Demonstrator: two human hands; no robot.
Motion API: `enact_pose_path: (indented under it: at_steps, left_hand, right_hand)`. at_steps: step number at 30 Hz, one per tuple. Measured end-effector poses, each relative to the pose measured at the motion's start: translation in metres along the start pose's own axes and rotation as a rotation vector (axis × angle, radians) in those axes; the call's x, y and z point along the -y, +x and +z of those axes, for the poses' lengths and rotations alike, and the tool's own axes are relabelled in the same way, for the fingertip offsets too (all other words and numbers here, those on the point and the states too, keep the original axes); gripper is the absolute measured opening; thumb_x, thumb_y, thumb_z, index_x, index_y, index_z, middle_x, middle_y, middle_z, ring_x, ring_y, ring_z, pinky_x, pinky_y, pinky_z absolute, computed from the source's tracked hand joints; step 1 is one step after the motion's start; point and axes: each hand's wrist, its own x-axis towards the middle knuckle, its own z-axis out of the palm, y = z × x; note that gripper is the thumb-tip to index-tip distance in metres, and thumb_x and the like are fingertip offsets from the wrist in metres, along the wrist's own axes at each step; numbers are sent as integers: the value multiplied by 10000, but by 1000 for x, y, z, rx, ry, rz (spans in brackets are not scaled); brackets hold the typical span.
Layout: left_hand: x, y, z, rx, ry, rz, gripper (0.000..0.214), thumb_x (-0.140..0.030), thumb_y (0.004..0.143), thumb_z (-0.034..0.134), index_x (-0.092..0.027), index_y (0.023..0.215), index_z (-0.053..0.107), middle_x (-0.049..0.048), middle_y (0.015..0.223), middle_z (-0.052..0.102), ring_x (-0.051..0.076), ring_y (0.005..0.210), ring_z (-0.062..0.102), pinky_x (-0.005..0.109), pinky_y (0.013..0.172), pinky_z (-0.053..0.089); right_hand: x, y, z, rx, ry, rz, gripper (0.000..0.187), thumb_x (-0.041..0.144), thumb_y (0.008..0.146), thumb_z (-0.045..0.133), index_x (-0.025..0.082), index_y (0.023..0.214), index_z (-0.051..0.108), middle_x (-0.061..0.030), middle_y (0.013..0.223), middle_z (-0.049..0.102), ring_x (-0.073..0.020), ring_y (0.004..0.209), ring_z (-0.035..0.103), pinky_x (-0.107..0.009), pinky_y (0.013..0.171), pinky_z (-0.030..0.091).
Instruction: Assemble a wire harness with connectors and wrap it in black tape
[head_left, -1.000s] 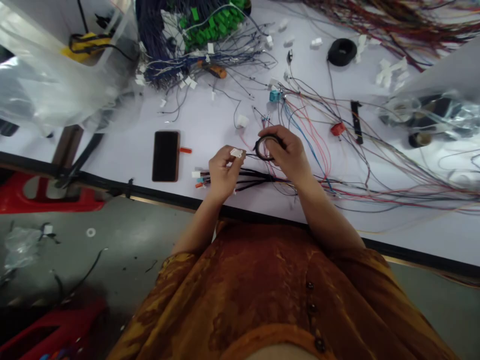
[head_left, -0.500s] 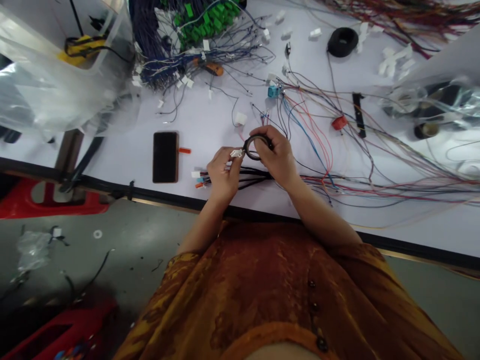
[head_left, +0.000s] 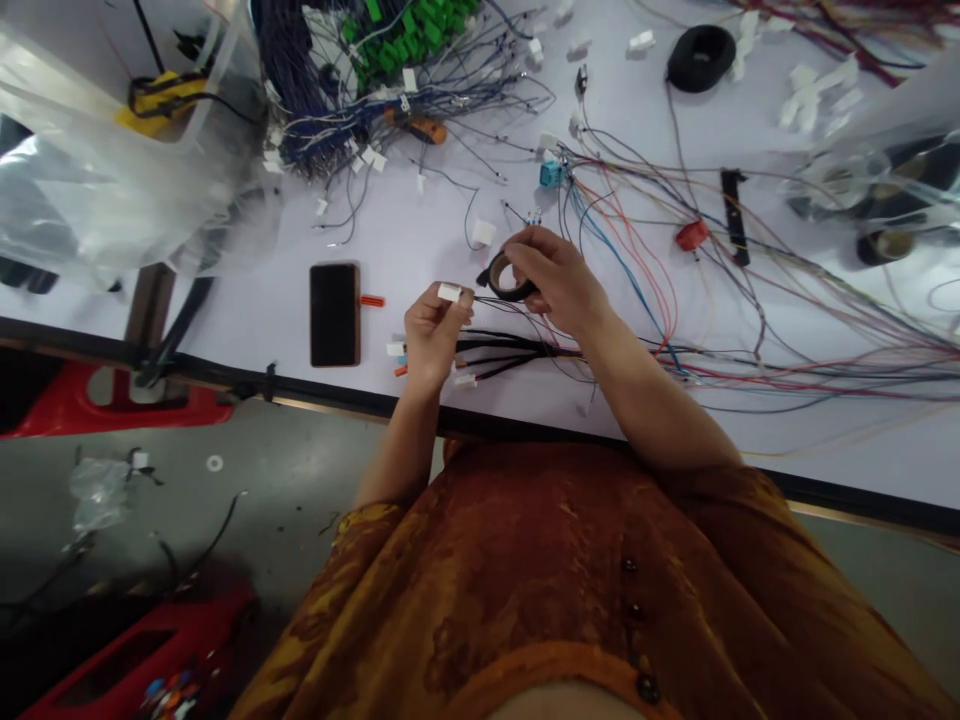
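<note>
Between the thumb and fingers of my left hand [head_left: 431, 335] is a white connector [head_left: 450, 292], with thin dark wires running from it to the right. My right hand [head_left: 559, 275] grips a roll of black tape [head_left: 495, 275], whose loose end sticks out on the left side. The roll and the connector are a short way apart. Below them, a bundle of black-wrapped wires [head_left: 510, 350] lies on the table, ending in white, blue and orange connectors beside my left wrist.
A phone [head_left: 334, 315] lies left of my hands. Behind are a blue connector [head_left: 551, 174], a red connector [head_left: 691, 236], another black tape roll [head_left: 701, 58] and an orange-handled tool [head_left: 426, 128]. Green-ended wires [head_left: 409, 45] pile at the back; a plastic bin [head_left: 217, 110] stands left.
My hands have moved apart: the left slightly left with the connector, which has turned. The tape roll has separated from it, and its loose end now shows.
</note>
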Motion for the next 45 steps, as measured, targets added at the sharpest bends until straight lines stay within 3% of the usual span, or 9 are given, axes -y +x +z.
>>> enact_pose_path:
  at_steps: [6, 15, 19, 24, 27, 30, 36, 41, 45]
  left_hand:
    - [7, 13, -5, 49, -31, 24, 226, -407, 819, 804, -199, 839, 719, -9, 754, 650, 54, 559, 516, 185, 533, 445]
    - [3, 15, -2, 55, 70, -70, 335, -532, 842, 757, -204, 835, 691, -83, 453, 496, 36, 331, 430, 150, 331, 329]
    - [-5, 5, 2, 44, 132, 50, 247, -455, 886, 730, -210, 889, 698, -26, 759, 710, 67, 521, 647, 166, 501, 541]
    - [-5, -6, 6, 133, 268, 327, 128, -338, 928, 687, -213, 908, 702, 6, 927, 741, 123, 802, 743, 231, 742, 619]
    - [-2, -4, 6, 93, 230, 275, 135, -335, 919, 697, -207, 886, 674, 9, 921, 743, 115, 774, 733, 220, 701, 609]
    - [2, 2, 5, -34, 182, 150, 179, -376, 915, 700, -207, 904, 642, 11, 967, 747, 79, 647, 693, 162, 497, 515]
    - [-1, 9, 9, -17, 145, 83, 236, -442, 966, 630, -212, 926, 594, 2, 880, 742, 65, 589, 660, 176, 552, 533]
    - [-16, 0, 10, 191, 247, 259, 195, -424, 940, 676, -232, 924, 648, 16, 929, 736, 130, 868, 703, 286, 863, 594]
    - [1, 4, 2, 80, 78, 108, 265, -491, 924, 676, -231, 932, 627, 17, 963, 735, 122, 833, 712, 282, 834, 609]
  right_hand:
    - [2, 17, 5, 114, -100, 41, 268, 433, 948, 602, 225, 818, 494, 51, 585, 460, -76, 473, 313, -230, 434, 287]
    - [-13, -65, 28, 175, -780, -259, 306, 186, 925, 529, 190, 1224, 590, -102, 1080, 651, -201, 882, 622, -330, 751, 504]
    - [-8, -48, 20, -30, -483, -267, 104, 290, 950, 574, 205, 1000, 608, -40, 891, 624, -143, 730, 571, -284, 685, 494]
    - [7, 10, 9, 48, 75, 329, 113, 196, 882, 650, 191, 837, 546, 62, 600, 480, -52, 438, 308, -186, 384, 226]
    - [7, 11, 4, -84, 300, 412, 64, 126, 890, 532, 175, 853, 549, 76, 599, 403, -36, 429, 194, -175, 359, 134]
    - [-2, -28, 2, -242, 264, 239, 200, 153, 889, 502, 204, 1064, 587, 55, 705, 442, -46, 456, 254, -173, 376, 244]
    - [-26, -80, 12, -63, -400, -333, 180, 261, 911, 589, 212, 1077, 638, -67, 1032, 595, -132, 763, 569, -319, 747, 550]
    - [-22, -25, 11, -231, 98, 131, 186, 321, 928, 617, 231, 1054, 513, 37, 804, 531, -49, 500, 415, -184, 432, 359]
    - [-25, -16, -2, -217, 396, 315, 157, 314, 920, 611, 231, 1016, 520, 75, 713, 467, -29, 432, 353, -158, 354, 235]
